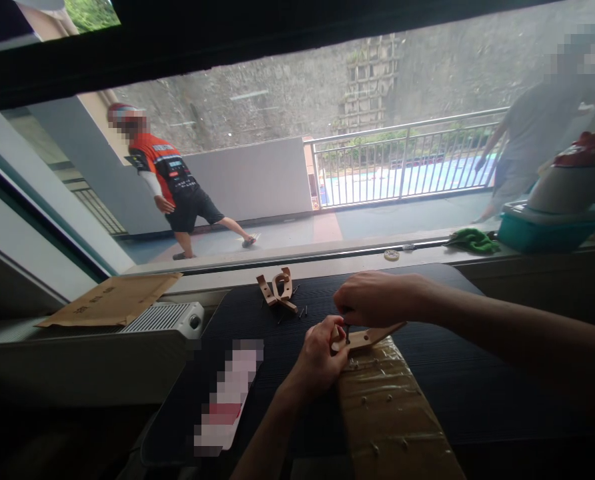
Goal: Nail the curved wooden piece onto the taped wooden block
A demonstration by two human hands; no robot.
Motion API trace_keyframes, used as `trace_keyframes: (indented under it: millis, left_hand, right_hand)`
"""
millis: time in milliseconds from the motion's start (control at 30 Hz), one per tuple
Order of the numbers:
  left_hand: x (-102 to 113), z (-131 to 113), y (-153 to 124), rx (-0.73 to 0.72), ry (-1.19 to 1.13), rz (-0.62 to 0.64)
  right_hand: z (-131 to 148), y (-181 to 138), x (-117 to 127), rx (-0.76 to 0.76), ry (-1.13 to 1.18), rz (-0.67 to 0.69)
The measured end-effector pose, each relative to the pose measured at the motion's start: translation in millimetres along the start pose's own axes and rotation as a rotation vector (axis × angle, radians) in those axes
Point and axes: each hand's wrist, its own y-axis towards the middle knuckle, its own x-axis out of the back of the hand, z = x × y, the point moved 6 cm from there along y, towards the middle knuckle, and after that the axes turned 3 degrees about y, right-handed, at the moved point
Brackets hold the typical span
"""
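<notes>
My right hand [365, 297] is closed around a screwdriver [347, 333]; its handle is hidden in the fist and only a short dark shaft shows below. The shaft points down at a pale wooden hook [365, 339] with holes in it. Pinching the near end of that hook is my left hand [320, 353]. Under the hook lies a long block wrapped in brown tape [390, 407], with several small screw-like points standing out of its top. More curved wooden hooks [280, 291] sit farther back on the dark table, and loose screws [301, 312] are scattered beside them.
On the dark table [217, 320] at left lies a blurred pinkish-white packet [232, 400]. A brown envelope [112, 299] rests on a white heater [167, 317]. The sill holds a green cloth [472, 240] and a teal box [542, 227]. Two people are beyond the window.
</notes>
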Motion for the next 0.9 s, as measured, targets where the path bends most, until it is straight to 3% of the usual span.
trace_keyframes:
  millis: [400, 900]
  left_hand:
    - [2.0, 0.6, -0.4, 0.027, -0.087, -0.030]
    - [0.1, 1.2, -0.3, 0.001, -0.007, -0.014]
  right_hand:
    - [0.9, -5.5, 14.5, 0.008, 0.065, -0.046]
    - [-8.6, 4.1, 4.3, -0.022, 0.072, -0.019]
